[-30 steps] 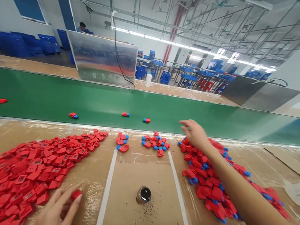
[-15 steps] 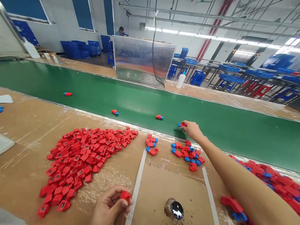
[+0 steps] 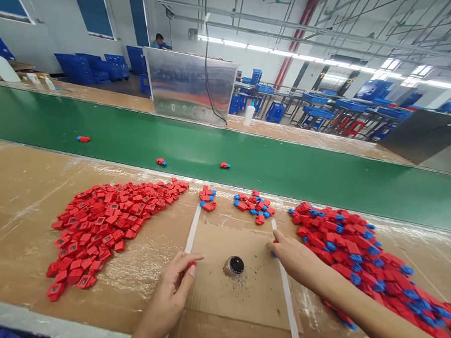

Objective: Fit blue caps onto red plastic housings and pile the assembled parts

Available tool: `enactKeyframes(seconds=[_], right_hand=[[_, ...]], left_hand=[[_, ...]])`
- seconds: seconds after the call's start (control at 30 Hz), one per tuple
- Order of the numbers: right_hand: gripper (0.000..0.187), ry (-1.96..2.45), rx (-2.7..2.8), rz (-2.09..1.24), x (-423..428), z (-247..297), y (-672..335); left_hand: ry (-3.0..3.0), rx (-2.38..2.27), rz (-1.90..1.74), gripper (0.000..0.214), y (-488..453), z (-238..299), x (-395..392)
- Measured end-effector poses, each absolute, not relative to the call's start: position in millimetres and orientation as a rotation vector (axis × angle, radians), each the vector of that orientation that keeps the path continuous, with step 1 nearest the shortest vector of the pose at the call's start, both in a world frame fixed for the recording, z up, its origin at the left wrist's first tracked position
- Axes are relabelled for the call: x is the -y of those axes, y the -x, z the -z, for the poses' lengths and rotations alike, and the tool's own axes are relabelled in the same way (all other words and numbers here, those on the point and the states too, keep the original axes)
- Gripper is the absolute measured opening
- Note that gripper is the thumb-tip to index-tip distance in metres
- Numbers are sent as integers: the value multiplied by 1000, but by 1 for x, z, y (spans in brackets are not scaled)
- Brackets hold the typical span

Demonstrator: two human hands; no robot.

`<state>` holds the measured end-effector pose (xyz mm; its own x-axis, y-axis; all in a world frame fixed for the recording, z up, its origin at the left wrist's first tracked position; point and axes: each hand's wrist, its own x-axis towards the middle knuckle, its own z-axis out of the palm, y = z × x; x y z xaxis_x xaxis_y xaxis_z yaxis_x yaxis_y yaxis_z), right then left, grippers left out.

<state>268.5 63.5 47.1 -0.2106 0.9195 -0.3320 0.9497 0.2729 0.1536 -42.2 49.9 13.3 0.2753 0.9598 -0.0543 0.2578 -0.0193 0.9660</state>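
My left hand [image 3: 170,288] is closed by the cardboard's left side, thumb and forefinger around a small red plastic block [image 3: 193,264], mostly hidden by the fingers. My right hand [image 3: 291,254] is over the cardboard's right edge, pinching a red-and-blue plastic piece [image 3: 274,254] that barely shows below its fingertips. Between the hands, a small round pot with dark contents [image 3: 236,265] stands on the cardboard sheet [image 3: 219,301]. A big heap of red blocks [image 3: 107,218] lies to the left. To the right spreads a heap of red-and-blue pieces [image 3: 351,249].
Two small clusters, one of red-and-blue pieces [image 3: 208,198] and another alongside [image 3: 254,206], lie behind the cardboard. Beyond runs a green belt [image 3: 304,167] carrying a few spaced pieces, one being a red-and-blue piece [image 3: 224,165]. A white bottle [image 3: 249,114] stands on the far ledge.
My right hand has come back from the green belt to the cardboard's right edge, bringing the red-and-blue piece. The view has turned right; my left hand still grips its red block.
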Motion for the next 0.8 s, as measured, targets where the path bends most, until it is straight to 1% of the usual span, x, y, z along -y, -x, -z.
enactKeyframes(seconds=[0.17, 0.23, 0.3, 0.43, 0.5, 0.6, 0.7, 0.8], right_hand=[[58, -1857, -2346, -59, -52, -20, -266], [60, -1938, -2440, -93, -53, -7, -271], [55, -2060, -2550, -40, -53, 3, -276], [35, -2263, -2713, 269, -46, -3, -282], [30, -2247, -2808, 423, -37, -17, -277], [29, -2103, -2968, 641, -22, -38, -260], [28, -2040, -2985, 691, -13, -45, -243], [19, -2069, -2977, 683, -14, -40, -234]], left_hand=[[-1468, -1177, -817, 20, 38, -13, -39], [-1436, -1135, -822, 20, 37, -11, -35], [-1392, -1098, -842, 22, 35, -9, -32], [-1297, -1052, -866, 24, 27, -2, -27], [-1270, -1052, -833, 25, 22, 1, -25], [-1287, -1067, -785, 24, 12, 5, -21], [-1290, -1067, -767, 24, 3, 8, -20], [-1256, -1054, -766, 27, -1, 11, -19]])
